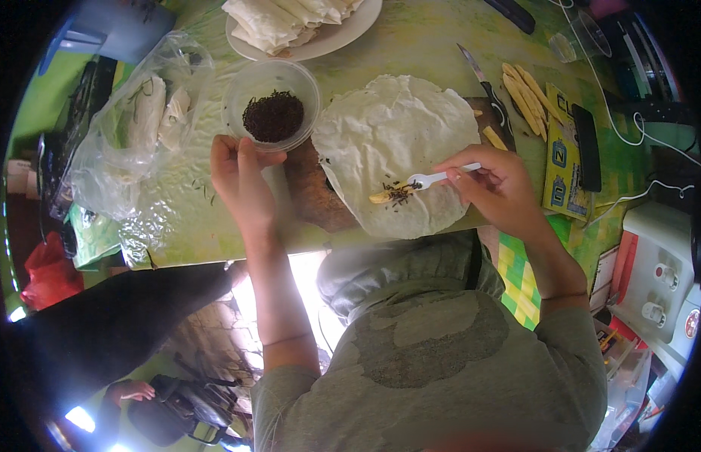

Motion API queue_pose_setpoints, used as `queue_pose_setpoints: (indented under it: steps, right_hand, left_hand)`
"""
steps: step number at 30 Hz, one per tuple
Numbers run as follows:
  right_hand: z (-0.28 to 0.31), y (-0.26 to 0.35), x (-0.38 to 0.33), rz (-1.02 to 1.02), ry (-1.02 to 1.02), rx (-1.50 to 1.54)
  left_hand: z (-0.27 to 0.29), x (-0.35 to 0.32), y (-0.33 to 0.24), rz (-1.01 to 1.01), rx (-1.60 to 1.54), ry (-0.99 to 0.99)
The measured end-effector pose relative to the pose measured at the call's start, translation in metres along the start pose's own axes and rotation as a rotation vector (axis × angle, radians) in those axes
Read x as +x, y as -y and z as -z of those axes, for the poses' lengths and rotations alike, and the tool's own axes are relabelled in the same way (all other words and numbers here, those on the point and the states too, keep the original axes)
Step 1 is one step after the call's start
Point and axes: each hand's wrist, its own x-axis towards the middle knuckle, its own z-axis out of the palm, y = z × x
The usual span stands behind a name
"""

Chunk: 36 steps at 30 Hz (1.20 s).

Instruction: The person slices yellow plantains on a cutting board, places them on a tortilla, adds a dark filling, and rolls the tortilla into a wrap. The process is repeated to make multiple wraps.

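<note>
Pale wrapper point(396, 135) between hands point(246, 181) point(503, 184), spoon point(443, 177) over it

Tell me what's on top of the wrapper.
A yellow strip and dark shreds lie on the wrapper, at the tip of the spoon. The right hand hides part of the wrapper's right edge; anything beneath is unseen.

The spoon point(445, 176) is coloured plain white. The wrap point(399, 128) is coloured cream, and dark brown bits point(399, 197) are dotted on it. The sticks point(525, 102) are coloured yellow. Nearly black crumbs point(273, 117) are seen in the clear bowl point(254, 81). The worktop point(426, 45) is covered in blotchy green and yellow. One bag point(50, 273) is coloured bright red.
</note>
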Motion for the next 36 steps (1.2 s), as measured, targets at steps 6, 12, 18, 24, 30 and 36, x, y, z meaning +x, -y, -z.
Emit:
queue_pose_setpoints:
  steps: [6, 12, 18, 24, 30, 36]
  right_hand:
    - [0.006, 0.02, -0.01, 0.116, -0.047, -0.228]
    - [0.002, 0.019, -0.014, 0.319, -0.065, -0.326]
    - [0.003, 0.017, -0.012, 0.481, -0.06, -0.517]
    - [0.004, 0.015, -0.009, 0.382, -0.081, -0.416]
    - [0.003, 0.031, 0.023, 0.558, -0.176, -0.37]
    - [-0.023, 0.05, 0.069, 0.653, -0.154, -0.307]
  left_hand:
    - [-0.002, -0.002, -0.005, 0.01, 0.035, -0.013]
    - [0.0, 0.0, -0.001, -0.007, 0.016, 0.004]
    - [-0.002, -0.002, -0.005, 0.01, 0.039, -0.011]
    - [0.0, -0.001, -0.004, 0.007, 0.036, -0.003]
    - [0.0, -0.004, -0.007, -0.032, 0.022, -0.009]
    - [-0.007, -0.01, -0.008, -0.118, 0.011, 0.095]
